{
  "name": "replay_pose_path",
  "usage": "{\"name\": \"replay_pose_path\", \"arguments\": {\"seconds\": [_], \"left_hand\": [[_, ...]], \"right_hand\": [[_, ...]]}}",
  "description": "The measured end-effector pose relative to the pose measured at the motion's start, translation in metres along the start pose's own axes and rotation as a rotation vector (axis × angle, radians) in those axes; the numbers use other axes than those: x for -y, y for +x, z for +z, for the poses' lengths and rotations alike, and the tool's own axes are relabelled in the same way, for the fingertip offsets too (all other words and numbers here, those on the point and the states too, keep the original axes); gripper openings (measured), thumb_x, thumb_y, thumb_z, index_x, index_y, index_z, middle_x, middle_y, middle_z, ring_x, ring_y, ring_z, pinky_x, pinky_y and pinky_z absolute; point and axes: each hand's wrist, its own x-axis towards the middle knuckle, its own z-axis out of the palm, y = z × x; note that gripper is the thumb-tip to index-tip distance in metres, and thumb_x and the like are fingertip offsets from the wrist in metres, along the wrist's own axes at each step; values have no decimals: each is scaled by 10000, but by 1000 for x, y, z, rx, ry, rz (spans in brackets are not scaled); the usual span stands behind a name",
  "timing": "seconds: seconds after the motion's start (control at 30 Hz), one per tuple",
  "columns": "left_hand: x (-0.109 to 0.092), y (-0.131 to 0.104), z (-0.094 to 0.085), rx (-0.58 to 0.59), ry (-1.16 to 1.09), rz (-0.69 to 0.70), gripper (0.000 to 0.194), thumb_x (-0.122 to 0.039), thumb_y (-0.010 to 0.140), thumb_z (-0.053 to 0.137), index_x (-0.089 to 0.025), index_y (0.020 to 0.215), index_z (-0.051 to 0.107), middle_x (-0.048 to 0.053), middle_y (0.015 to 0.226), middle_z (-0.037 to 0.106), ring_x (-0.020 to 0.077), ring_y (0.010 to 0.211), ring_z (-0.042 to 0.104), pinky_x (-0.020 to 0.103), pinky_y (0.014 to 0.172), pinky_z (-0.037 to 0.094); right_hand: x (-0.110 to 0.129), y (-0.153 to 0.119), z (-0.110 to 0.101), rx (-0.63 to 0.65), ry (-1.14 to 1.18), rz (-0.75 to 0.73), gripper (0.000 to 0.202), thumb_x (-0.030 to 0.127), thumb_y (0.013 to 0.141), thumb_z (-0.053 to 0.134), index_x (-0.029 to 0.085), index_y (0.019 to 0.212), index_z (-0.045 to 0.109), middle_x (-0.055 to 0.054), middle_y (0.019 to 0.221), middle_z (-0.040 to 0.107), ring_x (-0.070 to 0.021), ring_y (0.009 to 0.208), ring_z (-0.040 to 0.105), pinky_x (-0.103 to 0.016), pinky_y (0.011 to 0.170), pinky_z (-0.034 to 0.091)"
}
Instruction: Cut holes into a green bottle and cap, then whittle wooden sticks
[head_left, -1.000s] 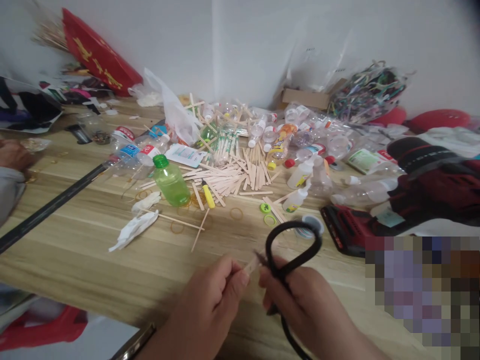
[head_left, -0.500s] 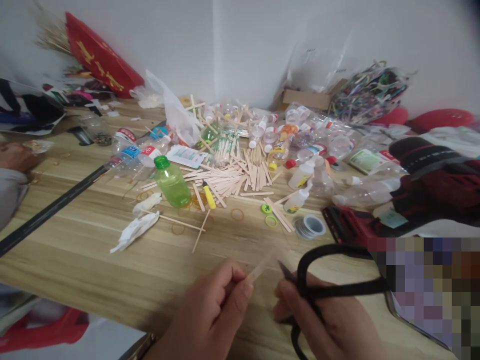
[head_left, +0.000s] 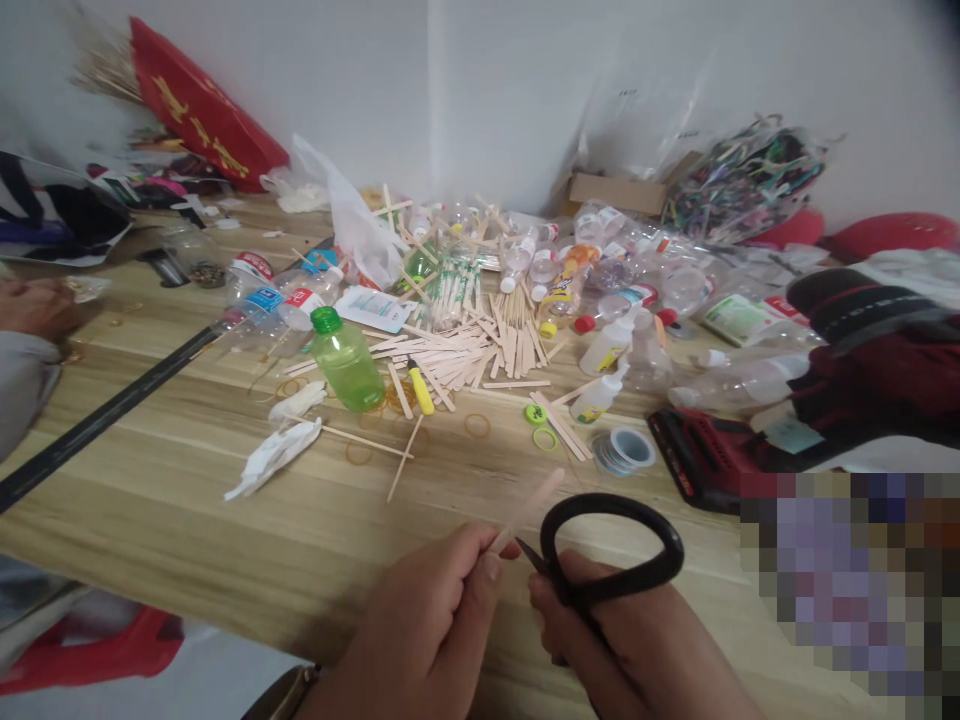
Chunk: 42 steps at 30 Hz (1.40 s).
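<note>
Near the table's front edge, my left hand [head_left: 435, 610] pinches a flat wooden craft stick [head_left: 529, 508] that points up and to the right. My right hand [head_left: 607, 630] is closed round a pair of black-handled scissors [head_left: 611, 500]. One large handle loop stands up above the hand, and the pointed blade tip is close beside the stick, near my left fingertips. Whether the blade touches the stick I cannot tell. Ahead of my hands lie two thin crossed sticks [head_left: 405, 455] and a crumpled white tissue or glove [head_left: 276, 458].
Behind stand a green bottle [head_left: 346, 365], a yellow-handled tool [head_left: 421, 388], a pile of craft sticks [head_left: 450, 355] and glue bottles [head_left: 598, 398]. A wire spool [head_left: 624, 451] and red-black power tool [head_left: 697, 460] lie right. Another person's hand [head_left: 34, 310] rests at far left.
The scissors have moved left and turned, so their tip is nearer my left fingers. The stick stays in my left hand and shows more sharply.
</note>
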Motion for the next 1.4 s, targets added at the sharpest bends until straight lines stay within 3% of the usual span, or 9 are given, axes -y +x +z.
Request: {"name": "replay_pose_path", "arguments": {"seconds": [0.1,0.23,0.37,0.53,0.8,0.97,1.07,1.23,1.4], "left_hand": [[1,0,-1,-8,32,23,307,-325,969,359,-256,951,658,-12,846,721,145,780,663,215,710,488],[3,2,-3,30,89,50,329,-338,967,344,-223,850,629,13,768,692,152,704,638,222,644,479],[6,3,-3,101,108,46,353,-345,971,297,-211,869,607,30,796,686,162,718,627,230,618,470],[9,4,0,114,222,28,342,-332,979,300,-230,889,613,13,823,699,163,746,635,244,659,456],[15,4,1,97,416,195,226,-281,928,390,-228,873,602,16,752,686,184,677,628,269,608,441],[17,-3,4,-22,456,281,277,-187,937,331,-207,997,600,61,894,704,215,802,648,327,706,490],[17,-4,4,-54,485,325,283,-144,941,315,-198,987,589,55,857,700,208,780,651,326,688,500],[18,-1,7,-92,574,372,242,-117,925,340,-198,997,557,44,834,703,211,742,660,328,642,512],[16,3,11,-245,766,526,260,-54,890,326,-156,1007,535,69,760,698,220,664,656,348,615,513]], "right_hand": [[-7,0,-2,-38,-162,-117,161,164,971,394,203,916,540,36,654,594,-129,537,562,-247,519,377],[-13,2,-10,-66,-373,-256,220,16,817,391,206,827,501,38,635,550,-141,542,509,-285,538,329],[-14,4,-20,-32,-535,-350,203,23,744,425,193,833,491,33,671,559,-155,578,484,-315,564,303],[-10,6,-26,-7,-586,-398,218,15,723,429,179,843,505,17,704,570,-156,604,481,-325,571,291],[-7,13,-30,36,-590,-410,195,28,715,459,192,807,512,14,646,519,-166,559,443,-326,540,291],[-12,17,-15,-10,-370,-321,250,-9,811,388,206,739,493,30,587,544,-132,487,489,-297,498,306],[-12,16,-3,-38,-266,-243,306,79,942,317,191,747,524,19,560,567,-115,443,525,-272,456,302],[-4,13,0,187,252,88,363,276,996,320,176,728,545,-2,598,606,-99,488,568,-187,464,367],[7,12,2,398,799,510,474,542,973,322,176,730,500,-34,571,623,-125,500,592,-176,474,420]]}}
